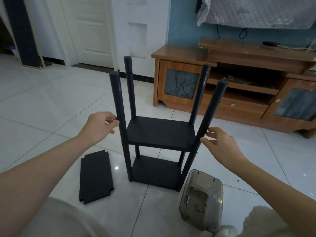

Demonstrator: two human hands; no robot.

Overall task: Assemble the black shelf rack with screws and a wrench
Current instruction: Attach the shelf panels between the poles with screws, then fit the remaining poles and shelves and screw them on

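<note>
The black shelf rack (160, 134) stands upright on the tiled floor with two boards fitted between its poles. Four round poles rise above the upper board. My left hand (99, 128) is at the near left pole (119, 106), fingertips touching it, fingers loosely curled. My right hand (220, 142) reaches to the near right pole (212, 110), fingertips at its side, fingers relaxed. A loose black shelf board (95, 177) with notched corners lies flat on the floor left of the rack. A clear plastic container (200, 197) with several screws in it sits at the rack's right foot.
A wooden TV cabinet (239, 86) stands behind and to the right of the rack. A white door (90, 29) and a wall lie at the back left. My knees in light trousers (56, 219) are at the bottom edge.
</note>
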